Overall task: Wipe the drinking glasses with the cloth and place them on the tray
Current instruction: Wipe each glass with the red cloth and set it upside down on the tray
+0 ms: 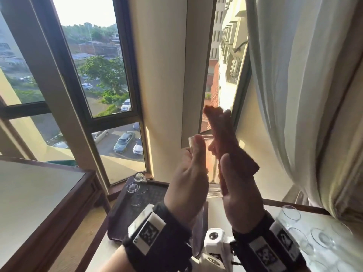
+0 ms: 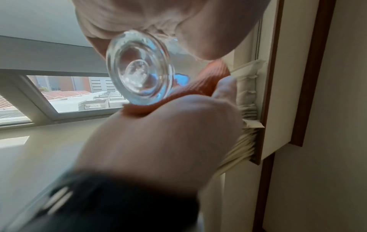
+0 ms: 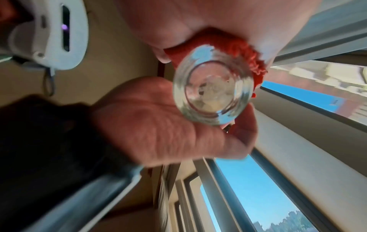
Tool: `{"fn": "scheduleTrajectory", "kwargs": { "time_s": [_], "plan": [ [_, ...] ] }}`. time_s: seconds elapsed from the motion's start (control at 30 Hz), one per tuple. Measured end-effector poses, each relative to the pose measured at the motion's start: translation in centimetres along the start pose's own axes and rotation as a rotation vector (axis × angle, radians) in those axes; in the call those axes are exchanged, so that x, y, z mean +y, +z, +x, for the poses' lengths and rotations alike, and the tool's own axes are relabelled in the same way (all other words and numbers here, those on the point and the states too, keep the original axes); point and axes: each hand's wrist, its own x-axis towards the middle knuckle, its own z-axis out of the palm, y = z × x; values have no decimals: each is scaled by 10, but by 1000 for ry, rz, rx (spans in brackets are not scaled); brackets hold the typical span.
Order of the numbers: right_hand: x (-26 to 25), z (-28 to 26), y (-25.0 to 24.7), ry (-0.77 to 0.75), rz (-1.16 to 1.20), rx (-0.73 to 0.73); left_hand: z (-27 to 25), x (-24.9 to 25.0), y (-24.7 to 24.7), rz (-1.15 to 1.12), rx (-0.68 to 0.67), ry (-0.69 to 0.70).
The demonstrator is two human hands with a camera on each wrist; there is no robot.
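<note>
Both hands are raised in front of the window with a clear drinking glass (image 1: 210, 173) (image 2: 139, 69) (image 3: 213, 84) between them. My left hand (image 1: 188, 169) (image 2: 158, 23) (image 3: 168, 125) cradles the glass, with thumb and fingers curled round its side. An orange cloth (image 1: 222, 138) (image 2: 200, 87) (image 3: 238, 51) lies against the other side of the glass, pressed there by my right hand (image 1: 235, 185) (image 2: 158, 133) (image 3: 198, 23), and it sticks up past the rim. Below, a dark tray (image 1: 141, 216) carries two upturned glasses (image 1: 139, 176) (image 1: 133, 188).
Several more clear glasses (image 1: 290, 213) stand on the pale table (image 1: 334, 218) at the lower right. A wood-framed table (image 1: 39, 193) is at the left. A white curtain (image 1: 294, 95) hangs at the right, close to the hands.
</note>
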Motion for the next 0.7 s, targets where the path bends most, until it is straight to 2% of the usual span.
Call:
{"fn": "scheduleTrajectory", "kwargs": {
  "time_s": [0.07,0.1,0.17,0.23,0.33,0.37,0.47,0.57,0.63,0.7],
  "plan": [
    [-2,-12,2,-147,-49,-113,3,0,-3,-58,60,-34],
    [3,-22,2,-133,-21,-144,5,2,-6,-100,97,-45],
    [9,-42,4,21,176,-166,7,5,-13,-136,140,-57],
    [15,-59,3,198,237,-84,4,6,-14,-121,165,-68],
    [14,-53,-5,496,327,-50,-13,11,-5,-57,118,-41],
    [10,-47,-6,507,337,-53,-19,11,-1,-38,90,-45],
    [-4,-26,-7,242,215,26,-31,8,3,5,102,-61],
    [-14,-27,9,20,116,-104,-29,27,1,-46,75,-120],
    [-12,-41,20,-46,93,-208,-22,38,-10,-211,118,-151],
    [-3,-58,27,27,200,-215,-11,32,-29,-206,203,-168]
  ]
}}
